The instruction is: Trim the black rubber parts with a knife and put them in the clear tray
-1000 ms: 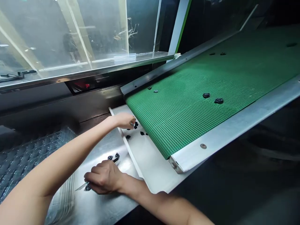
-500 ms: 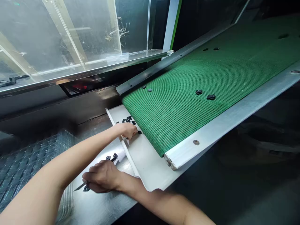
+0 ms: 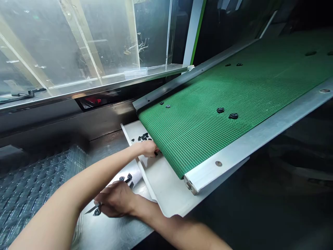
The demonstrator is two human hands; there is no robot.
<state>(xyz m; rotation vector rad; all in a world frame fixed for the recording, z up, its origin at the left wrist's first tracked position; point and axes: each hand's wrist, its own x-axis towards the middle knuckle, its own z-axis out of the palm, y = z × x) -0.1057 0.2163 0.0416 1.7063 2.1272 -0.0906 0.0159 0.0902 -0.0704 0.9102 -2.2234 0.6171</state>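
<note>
1. Nearest, the right hand (image 3: 117, 200) is closed in a fist around a pointed metal tool (image 3: 90, 209), above the metal desk (image 3: 104, 232), much as it was half a second ago.
2. One small black piece (image 3: 97, 211) lies by the tool's pointed end; two more black pieces (image 3: 125, 177) are near its other end. These look unmoved.
3. To the left, a stack of clear plastic trays (image 3: 33, 194) stands on the desk.
4. Farther in, the left hand (image 3: 150, 148) has shifted slightly towards the belt. Its fingers are bent and drawn together over the white tray (image 3: 169, 189), with a dark piece (image 3: 156, 153) at the fingertips; I cannot tell whether it is pinched.
5. Just beyond that hand, a cluster of black pieces (image 3: 143, 136) lies on the white tray, in view as in the last frame, while a second ago the hand hid most of it.
6. Above, the pieces on the green belt (image 3: 227, 113) sit slightly closer to its lower end than before.
</note>
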